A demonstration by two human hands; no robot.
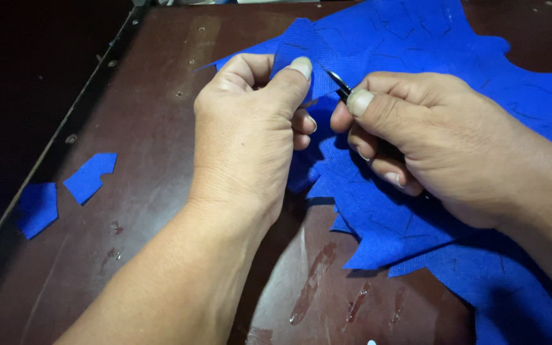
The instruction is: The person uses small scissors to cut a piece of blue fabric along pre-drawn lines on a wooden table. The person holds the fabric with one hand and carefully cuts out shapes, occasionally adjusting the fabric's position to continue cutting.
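A large sheet of blue fabric (416, 38) with drawn outlines and jagged cut edges lies across the right half of a dark brown table (148, 128). My left hand (250, 128) pinches a raised flap of that fabric between thumb and fingers. My right hand (429, 140) grips a small dark cutting tool, whose thin metal tip (338, 82) pokes out at the flap beside my left thumb. Whether the tool is scissors or a blade cannot be told, since my fingers hide most of it.
Two small cut blue pieces (91, 176) (36, 207) lie near the table's left edge. A metal rim with screws (107, 57) runs along the left side, with darkness beyond. Scuffed pale marks (314, 281) show on the table front.
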